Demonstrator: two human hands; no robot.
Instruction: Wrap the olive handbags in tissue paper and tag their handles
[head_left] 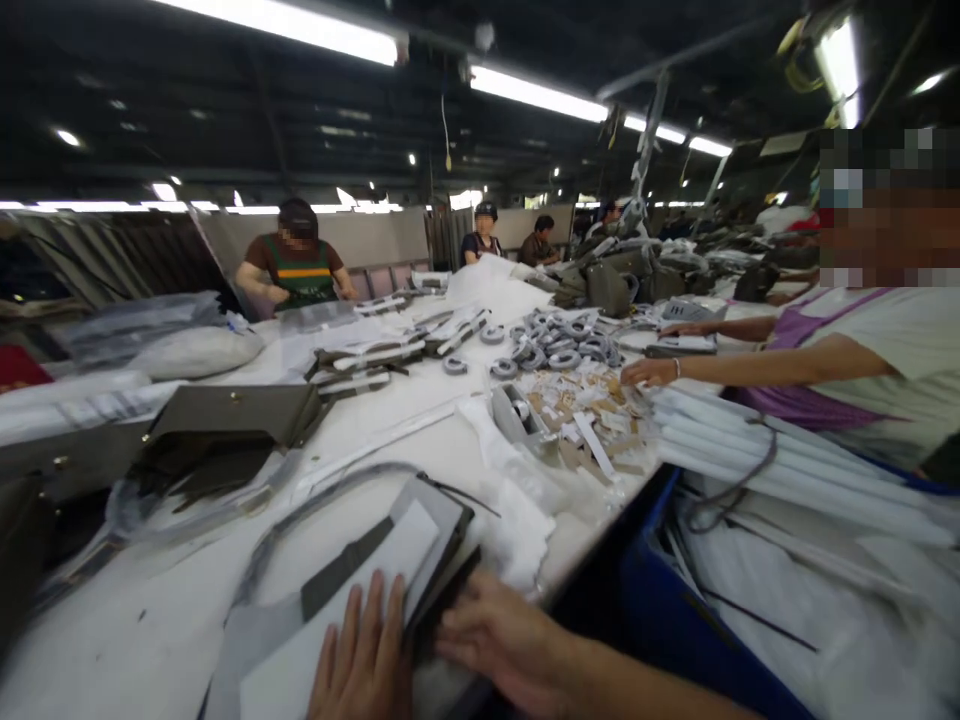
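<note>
One card (416, 540) on a bag (349, 568): left hand (364, 650) open, flat atop; right hand (510, 640) half-curled at bag's edge, hold unclear.

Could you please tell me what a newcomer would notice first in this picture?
The heap of grey rings stands out first, on the table near the picture's centre. In the foreground, the left hand lies flat on a white sheet. At lower right, a blue bin holds whitish sheeting.

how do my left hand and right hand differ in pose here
The left hand lies palm-down with fingers extended, while the right hand is turned sideways with fingers bent. The left hand rests on the white sheet; the right hand is at the dark flap, its grip unclear. Both are bare.
</note>
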